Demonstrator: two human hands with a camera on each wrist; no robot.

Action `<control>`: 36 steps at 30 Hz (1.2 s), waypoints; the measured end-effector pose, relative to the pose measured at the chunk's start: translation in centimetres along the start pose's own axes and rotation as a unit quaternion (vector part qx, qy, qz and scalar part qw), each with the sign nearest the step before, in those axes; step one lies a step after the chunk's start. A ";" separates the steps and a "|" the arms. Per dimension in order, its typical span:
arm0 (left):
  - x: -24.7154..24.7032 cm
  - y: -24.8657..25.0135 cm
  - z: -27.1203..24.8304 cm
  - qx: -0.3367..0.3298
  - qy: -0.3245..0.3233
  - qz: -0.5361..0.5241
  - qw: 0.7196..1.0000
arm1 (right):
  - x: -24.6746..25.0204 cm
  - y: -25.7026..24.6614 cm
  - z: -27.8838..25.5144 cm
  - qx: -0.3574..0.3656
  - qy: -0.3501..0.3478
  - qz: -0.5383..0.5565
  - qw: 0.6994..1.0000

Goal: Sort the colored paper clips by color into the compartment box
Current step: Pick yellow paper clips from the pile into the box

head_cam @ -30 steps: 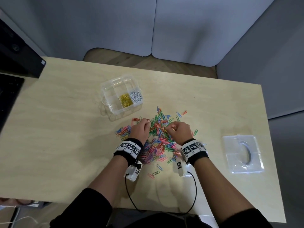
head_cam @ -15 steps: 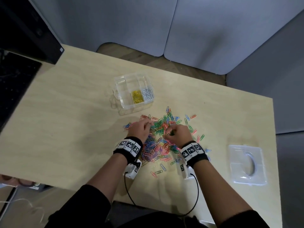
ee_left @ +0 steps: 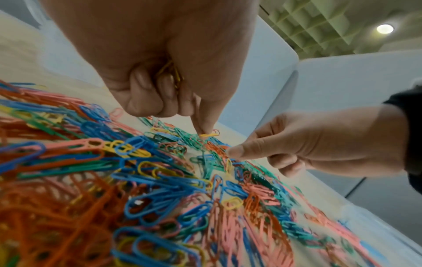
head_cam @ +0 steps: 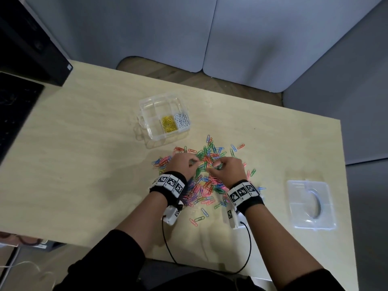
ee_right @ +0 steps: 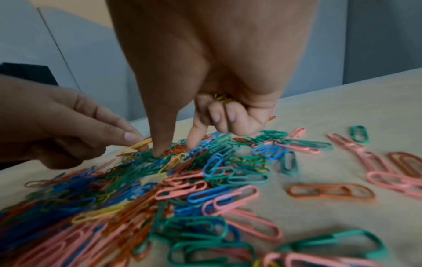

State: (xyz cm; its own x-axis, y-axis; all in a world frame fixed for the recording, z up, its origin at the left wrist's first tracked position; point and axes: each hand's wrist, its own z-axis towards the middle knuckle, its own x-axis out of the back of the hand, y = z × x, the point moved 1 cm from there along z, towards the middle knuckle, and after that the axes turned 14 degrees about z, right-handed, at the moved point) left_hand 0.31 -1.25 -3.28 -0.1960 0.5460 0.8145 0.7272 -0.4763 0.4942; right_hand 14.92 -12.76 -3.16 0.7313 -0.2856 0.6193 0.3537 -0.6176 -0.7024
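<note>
Both hands worked the pile of colored paper clips [head_cam: 206, 181] on the counter [head_cam: 84, 164]. Left hand [head_cam: 182, 164] pinched a yellow clip [ee_right: 139, 144] btwn thumb & forefinger, w/ more yellow clips [ee_left: 170, 72] tucked under its curled fingers. Right hand [head_cam: 227, 170] pressed thumb & forefinger tips into the pile, other fingers curled around a few yellow clips [ee_right: 223, 98]. Compartment box [head_cam: 147, 106] sat beyond the left hand, well apart; yellow & white clips filled 2 neighboring compartments on its near side. Clear lid [head_cam: 310, 203] lay off to the right of the right hand.
</note>
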 end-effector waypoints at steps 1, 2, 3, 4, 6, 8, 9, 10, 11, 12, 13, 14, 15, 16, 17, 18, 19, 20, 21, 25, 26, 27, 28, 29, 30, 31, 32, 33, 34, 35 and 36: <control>0.1 -0.2 -0.1 0.002 0.007 -0.009 1.000 | -0.2 -0.1 0.0 -0.013 0.009 -0.007 1.000; 0.2 -0.3 -0.2 0.004 0.013 -0.014 1.000 | -0.4 -0.3 0.0 -0.026 0.014 -0.018 0.999; 0.3 -0.3 -0.3 0.009 0.017 -0.015 1.000 | -0.6 -0.5 0.0 -0.036 0.013 -0.027 0.999; 0.4 -0.4 -0.3 0.018 0.019 -0.015 1.000 | -0.9 -0.8 0.0 -0.045 0.010 -0.032 0.998; 0.5 -0.7 -0.4 0.037 0.024 -0.011 0.999 | -1.5 -1.1 0.1 -0.053 0.001 -0.031 0.998; 0.6 -1.0 -0.4 0.047 0.024 -0.011 0.999 | -1.6 -0.8 0.2 -0.053 -0.001 -0.010 0.999; 0.7 -1.1 -0.4 0.049 0.021 -0.016 0.998 | -1.5 -0.6 0.2 -0.056 0.000 0.018 0.998; 0.7 -1.2 -0.4 0.051 0.017 -0.025 0.998 | -1.3 -0.2 0.2 -0.059 0.000 0.052 0.997; 0.6 -1.4 -0.3 0.053 0.013 -0.035 0.998 | -1.0 0.2 0.1 -0.064 -0.003 0.086 0.994; 0.6 -1.5 -0.3 0.054 0.010 -0.044 0.998 | -0.7 0.6 0.1 -0.074 -0.013 0.124 0.989; 0.6 -1.6 -0.3 0.057 0.004 -0.051 0.997 | -0.4 0.9 0.0 -0.089 -0.027 0.173 0.980; 0.7 -1.7 -0.4 0.059 -0.002 -0.055 0.997 | -0.3 1.0 -0.1 -0.106 -0.039 0.239 0.965; 0.7 -1.8 -0.5 0.061 -0.005 -0.054 0.997 | -0.2 1.0 -0.2 -0.121 -0.049 0.311 0.941; 0.8 -1.9 -0.6 0.066 -0.004 -0.053 0.996 | -0.1 0.7 -0.4 -0.130 -0.062 0.369 0.918; 0.9 -2.0 -0.7 0.075 0.001 -0.055 0.996 | -0.2 0.4 -0.5 -0.137 -0.073 0.403 0.902; 1.0 -2.2 -0.8 0.088 0.011 -0.057 0.994 | -0.3 0.1 -0.6 -0.144 -0.089 0.423 0.890; 1.2 -2.4 -0.9 0.104 0.023 -0.059 0.993 | -0.5 -0.2 -0.6 -0.150 -0.108 0.441 0.878; 1.4 -2.6 -1.0 0.117 0.031 -0.058 0.991 | -0.7 -0.5 -0.7 -0.156 -0.126 0.460 0.865; 1.6 -2.9 -1.1 0.122 0.036 -0.056 0.990 | -1.0 -1.0 -0.8 -0.160 -0.140 0.476 0.854; 2.5 -3.5 -1.5 0.102 0.045 -0.030 0.993 | -2.4 -2.3 -0.6 -0.172 -0.139 0.492 0.842; 2.6 -3.5 -1.6 0.090 0.039 -0.022 0.995 | -2.7 -2.3 -0.5 -0.165 -0.124 0.451 0.868; 2.7 -3.3 -1.7 0.075 0.029 -0.008 0.997 | -2.9 -2.4 -0.4 -0.148 -0.103 0.381 0.907; 2.7 -2.9 -1.7 0.062 0.013 0.009 0.998 | -3.1 -2.5 -0.3 -0.126 -0.079 0.292 0.945; 2.6 -2.5 -1.8 0.051 -0.001 0.027 0.998 | -3.3 -2.5 -0.1 -0.107 -0.053 0.205 0.972; 2.5 -2.2 -1.8 0.047 -0.011 0.044 0.998 | -3.6 -2.7 0.2 -0.096 -0.028 0.134 0.986; 2.3 -1.9 -1.9 0.047 -0.015 0.060 0.997 | -3.8 -3.1 0.4 -0.089 -0.009 0.079 0.993; 2.1 -1.7 -1.8 0.055 -0.021 0.074 0.996 | -4.1 -3.5 0.5 -0.084 0.001 0.034 0.996; 2.0 -1.5 -1.8 0.066 -0.023 0.089 0.994 | -4.4 -3.8 0.8 -0.081 0.004 0.000 0.997; 1.9 -1.4 -1.7 0.082 -0.029 0.096 0.991 | -4.6 -3.9 0.9 -0.083 0.004 -0.020 0.996; 1.8 -1.3 -1.7 0.094 -0.032 0.098 0.990 | -4.7 -4.0 1.0 -0.086 0.001 -0.029 0.996; 1.7 -1.3 -1.6 0.106 -0.036 0.093 0.989 | -4.7 -3.9 1.0 -0.087 -0.001 -0.027 0.996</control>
State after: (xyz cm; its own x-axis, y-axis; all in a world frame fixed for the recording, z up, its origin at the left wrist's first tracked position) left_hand -2.01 -0.82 -2.01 -0.0037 0.5142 0.8577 0.8693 -0.4223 0.2570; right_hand 10.66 -8.30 -3.74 0.7146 -0.2478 0.6542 0.2866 -0.7494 -0.5969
